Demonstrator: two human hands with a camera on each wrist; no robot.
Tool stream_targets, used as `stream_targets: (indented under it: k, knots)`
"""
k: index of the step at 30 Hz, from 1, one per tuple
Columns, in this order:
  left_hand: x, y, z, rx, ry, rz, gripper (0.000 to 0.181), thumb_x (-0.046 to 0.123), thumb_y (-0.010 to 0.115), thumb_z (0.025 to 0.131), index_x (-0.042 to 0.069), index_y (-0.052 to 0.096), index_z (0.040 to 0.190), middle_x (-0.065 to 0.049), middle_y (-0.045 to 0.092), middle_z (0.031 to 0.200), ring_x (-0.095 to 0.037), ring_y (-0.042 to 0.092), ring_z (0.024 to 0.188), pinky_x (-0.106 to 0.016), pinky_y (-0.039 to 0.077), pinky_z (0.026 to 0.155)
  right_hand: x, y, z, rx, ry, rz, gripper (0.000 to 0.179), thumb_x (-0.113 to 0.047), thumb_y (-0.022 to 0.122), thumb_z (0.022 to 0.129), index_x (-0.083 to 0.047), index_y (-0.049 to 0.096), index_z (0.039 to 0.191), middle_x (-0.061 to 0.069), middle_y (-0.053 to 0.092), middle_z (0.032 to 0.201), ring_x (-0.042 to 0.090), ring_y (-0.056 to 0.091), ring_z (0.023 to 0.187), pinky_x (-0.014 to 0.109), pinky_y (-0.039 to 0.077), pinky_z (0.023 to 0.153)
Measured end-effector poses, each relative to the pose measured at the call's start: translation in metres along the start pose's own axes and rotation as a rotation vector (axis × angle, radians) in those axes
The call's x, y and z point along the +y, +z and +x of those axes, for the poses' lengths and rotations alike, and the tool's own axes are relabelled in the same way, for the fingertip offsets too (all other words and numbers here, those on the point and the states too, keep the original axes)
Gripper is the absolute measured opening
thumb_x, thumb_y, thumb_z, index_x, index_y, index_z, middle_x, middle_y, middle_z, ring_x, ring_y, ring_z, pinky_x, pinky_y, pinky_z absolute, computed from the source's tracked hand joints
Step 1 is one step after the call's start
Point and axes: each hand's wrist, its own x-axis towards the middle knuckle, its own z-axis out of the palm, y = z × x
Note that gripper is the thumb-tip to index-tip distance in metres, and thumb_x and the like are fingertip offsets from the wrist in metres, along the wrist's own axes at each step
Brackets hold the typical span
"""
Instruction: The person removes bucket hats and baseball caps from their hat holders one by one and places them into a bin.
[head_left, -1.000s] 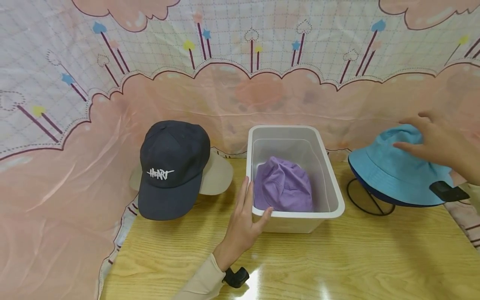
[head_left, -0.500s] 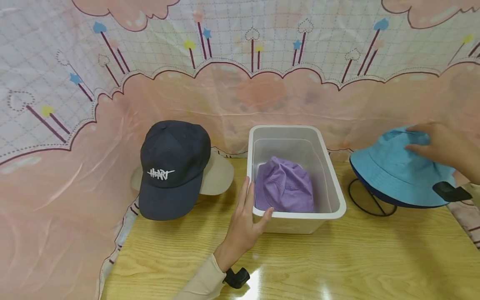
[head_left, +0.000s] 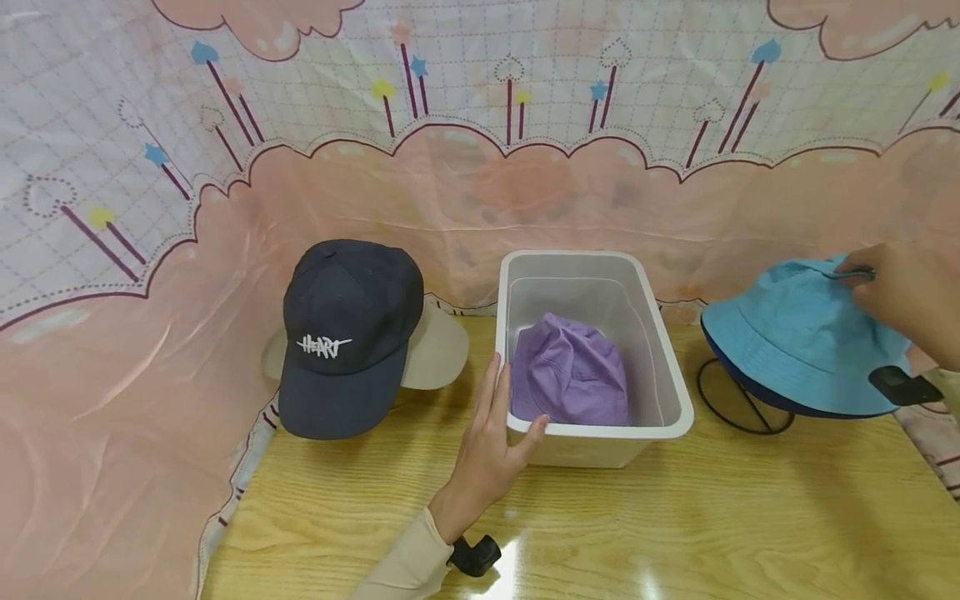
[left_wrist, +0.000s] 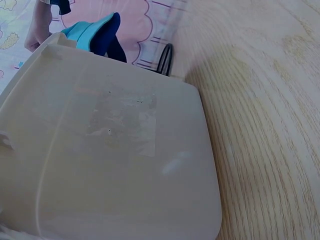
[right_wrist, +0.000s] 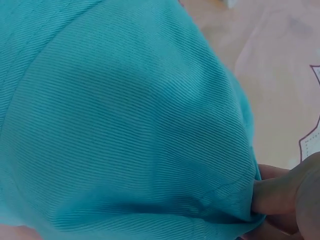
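At the right in the head view, a light blue bucket hat (head_left: pixel 795 325) with a dark blue underside sits on a black wire stand (head_left: pixel 738 408). My right hand (head_left: pixel 903 283) pinches the top of its crown, and the cloth is folded between thumb and fingers in the right wrist view, where the bucket hat (right_wrist: pixel 135 120) fills most of the frame. My left hand (head_left: pixel 487 454) rests against the near left corner of a white plastic bin (head_left: pixel 600 431), fingers straight along its side and thumb at the front rim. Inside the bin lies a purple cap (head_left: pixel 573 371).
To the left, a navy cap (head_left: pixel 348 333) with white lettering stands in front of a beige cap (head_left: pixel 438 346); what holds them up is mostly hidden. All stand on a wooden table (head_left: pixel 360 517) before a patterned pink cloth (head_left: pixel 540 200).
My right hand has come down onto the bucket hat's crown and its fingers have closed, bunching the cloth. The left hand keeps its place at the bin.
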Motion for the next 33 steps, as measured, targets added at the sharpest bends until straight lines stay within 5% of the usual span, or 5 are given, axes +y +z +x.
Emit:
stream_targets:
  k: [20,23,27,30,33]
  knots:
    - [0.001,0.000,0.001,0.016,0.013,0.005,0.077,0.043,0.053,0.094,-0.007,0.025,0.146,-0.019,0.015,0.155,-0.029,0.021,0.140,-0.047,0.033,0.104,0.031,0.005,0.009,0.253,0.098,0.112,0.038,0.015,0.027,0.080,0.021,0.054,0.107,0.043,0.047,0.102,0.048,0.042,0.073,0.050,0.027,0.059]
    - [0.001,-0.001,0.001,0.017,0.012,0.007,0.077,0.043,0.052,0.094,-0.007,0.025,0.145,-0.019,0.014,0.155,-0.029,0.021,0.140,-0.046,0.032,0.105,0.033,0.004,0.014,0.317,0.073,0.129,0.037,0.014,0.026,0.084,0.022,0.055,0.106,0.041,0.050,0.098,0.023,0.049,0.068,0.047,0.030,0.060]
    - [0.000,-0.003,0.001,0.023,0.014,0.012,0.077,0.043,0.052,0.094,-0.008,0.026,0.145,-0.020,0.014,0.155,-0.029,0.020,0.140,-0.046,0.032,0.104,0.016,-0.008,0.013,0.360,0.055,0.116,0.034,0.013,0.029,0.085,0.021,0.057,0.103,0.040,0.052,0.094,0.017,0.045,0.060,0.045,0.029,0.059]
    - [0.000,-0.003,0.002,0.019,0.016,0.012,0.077,0.043,0.052,0.094,-0.008,0.025,0.145,-0.020,0.014,0.155,-0.029,0.019,0.141,-0.047,0.032,0.105,0.003,-0.016,0.009,0.382,0.084,0.112,0.033,0.013,0.030,0.087,0.020,0.056,0.105,0.041,0.050,0.097,0.045,0.042,0.068,0.050,0.027,0.063]
    - [-0.001,-0.003,0.002,0.009,0.012,0.006,0.078,0.044,0.052,0.094,-0.007,0.025,0.146,-0.019,0.013,0.155,-0.027,0.018,0.141,-0.046,0.031,0.105,0.004,-0.016,0.010,0.437,0.122,0.050,0.030,0.009,0.035,0.090,0.016,0.060,0.104,0.036,0.054,0.099,0.025,0.041,0.063,0.045,0.027,0.062]
